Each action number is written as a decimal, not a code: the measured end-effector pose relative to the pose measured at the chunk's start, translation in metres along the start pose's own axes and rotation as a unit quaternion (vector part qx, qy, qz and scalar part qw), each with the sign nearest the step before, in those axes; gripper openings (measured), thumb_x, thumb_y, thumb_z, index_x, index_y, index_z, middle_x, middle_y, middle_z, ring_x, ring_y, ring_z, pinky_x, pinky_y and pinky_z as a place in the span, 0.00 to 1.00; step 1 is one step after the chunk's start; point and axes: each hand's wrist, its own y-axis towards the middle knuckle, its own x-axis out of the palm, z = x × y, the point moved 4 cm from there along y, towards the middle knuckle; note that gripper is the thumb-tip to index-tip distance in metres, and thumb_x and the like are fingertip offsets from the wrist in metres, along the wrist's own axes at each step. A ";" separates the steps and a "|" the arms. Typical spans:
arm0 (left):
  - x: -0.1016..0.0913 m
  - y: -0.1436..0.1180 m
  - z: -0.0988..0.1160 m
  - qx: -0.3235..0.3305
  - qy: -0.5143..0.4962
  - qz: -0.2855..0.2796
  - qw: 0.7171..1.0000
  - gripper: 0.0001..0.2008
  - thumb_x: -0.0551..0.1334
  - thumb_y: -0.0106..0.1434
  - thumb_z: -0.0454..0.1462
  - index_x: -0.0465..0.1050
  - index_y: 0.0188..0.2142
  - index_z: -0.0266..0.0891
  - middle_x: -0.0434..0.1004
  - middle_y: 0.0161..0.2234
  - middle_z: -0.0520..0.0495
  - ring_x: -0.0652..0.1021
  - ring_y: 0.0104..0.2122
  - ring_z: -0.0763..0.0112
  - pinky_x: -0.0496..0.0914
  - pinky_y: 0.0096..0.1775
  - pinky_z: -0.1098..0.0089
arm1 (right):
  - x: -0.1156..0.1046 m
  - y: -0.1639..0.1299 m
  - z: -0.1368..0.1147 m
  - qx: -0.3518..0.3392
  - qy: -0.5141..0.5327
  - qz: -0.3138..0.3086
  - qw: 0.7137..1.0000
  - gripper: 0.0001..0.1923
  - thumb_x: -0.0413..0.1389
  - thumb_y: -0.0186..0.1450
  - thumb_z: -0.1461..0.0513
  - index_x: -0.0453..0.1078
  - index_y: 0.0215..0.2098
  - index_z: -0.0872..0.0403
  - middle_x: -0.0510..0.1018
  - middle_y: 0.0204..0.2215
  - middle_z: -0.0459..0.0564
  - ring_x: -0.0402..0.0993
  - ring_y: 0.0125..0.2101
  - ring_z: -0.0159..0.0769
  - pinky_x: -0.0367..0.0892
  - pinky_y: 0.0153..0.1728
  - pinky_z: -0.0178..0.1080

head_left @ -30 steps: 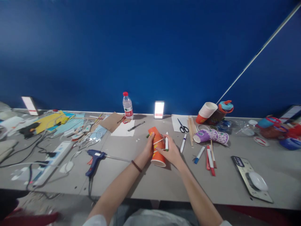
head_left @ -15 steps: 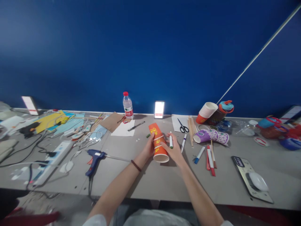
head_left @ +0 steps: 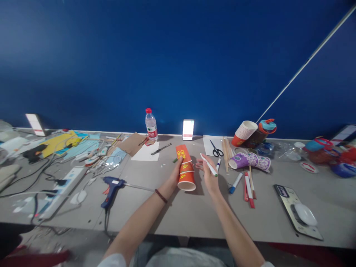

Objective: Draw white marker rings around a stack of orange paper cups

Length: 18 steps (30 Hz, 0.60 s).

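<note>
My left grip point(head_left: 176, 174) is wrapped around the side of a column of joined orange paper cups point(head_left: 186, 181) at the centre of the frame, its white-rimmed mouth facing the bottom edge. My right grip point(head_left: 210, 180), just right of centre, pinches a slanted white marker point(head_left: 209, 165) with a green end, apart from the cups.

On the worktop point(head_left: 191, 220), a purple-patterned column of paper cups point(head_left: 249, 160) lies at centre right, with a blue-ended marker point(head_left: 236, 183) just below it. Black-handled scissors point(head_left: 217, 150) rest above my right grip, partly on white paper point(head_left: 209, 144). A blue hot glue gun point(head_left: 111, 191) lies at lower left, and a red-capped water bottle point(head_left: 151, 126) stands upper left of centre.
</note>
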 end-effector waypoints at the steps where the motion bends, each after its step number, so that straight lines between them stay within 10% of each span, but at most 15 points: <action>1: 0.001 -0.001 0.000 0.000 -0.003 0.000 1.000 0.21 0.61 0.63 0.51 0.74 0.38 0.32 0.80 0.30 0.42 0.79 0.26 0.67 0.73 0.33 0.68 | 0.000 -0.001 -0.001 0.005 0.009 -0.002 1.000 0.22 0.53 0.66 0.48 0.71 0.52 0.51 0.80 0.42 0.55 0.79 0.39 0.44 0.76 0.42 0.48; 18: -0.006 0.007 -0.001 0.027 0.018 -0.018 0.999 0.22 0.67 0.56 0.51 0.73 0.35 0.33 0.78 0.28 0.44 0.77 0.26 0.67 0.71 0.35 0.66 | 0.008 -0.008 0.000 -0.024 -0.124 -0.088 0.988 0.14 0.57 0.64 0.52 0.75 0.37 0.53 0.81 0.36 0.52 0.78 0.38 0.43 0.74 0.41 0.43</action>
